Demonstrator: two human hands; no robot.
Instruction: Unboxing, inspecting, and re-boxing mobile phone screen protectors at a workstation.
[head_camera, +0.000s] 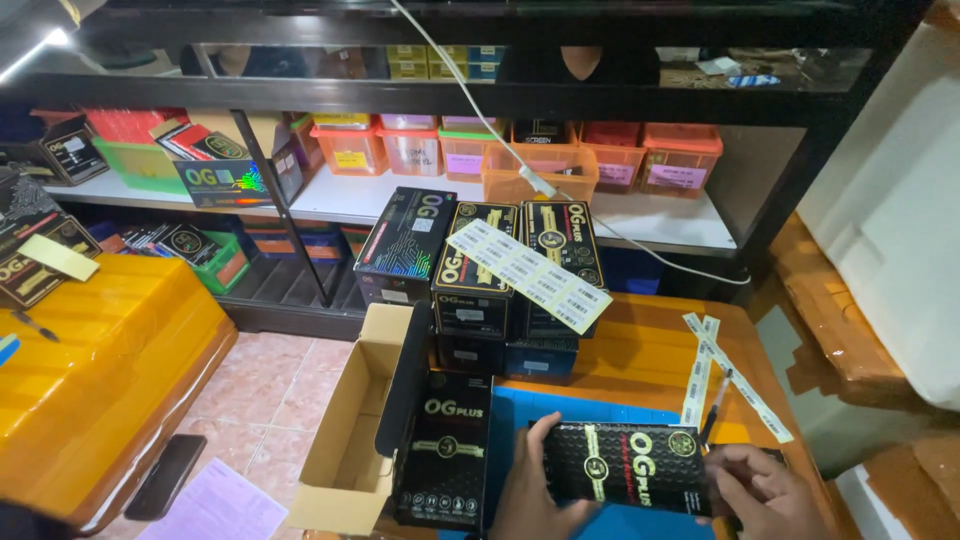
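Observation:
My left hand (530, 495) and my right hand (762, 492) hold a small black box with gold print (625, 467) flat between them, low in the view, above a blue surface (560, 410). To its left a larger black box (445, 450) stands upright with its lid raised. Behind, three black boxes (480, 260) stand side by side on a stack, with a sheet of white barcode labels (530, 273) lying across two of them.
An open cardboard carton (350, 420) sits on the left. Label strips (715, 375) and a pen (713, 410) lie on the orange stand at the right. A yellow crate (90, 370) stands far left. Shelves with orange bins (560, 155) fill the background. A white cable (480, 110) hangs down.

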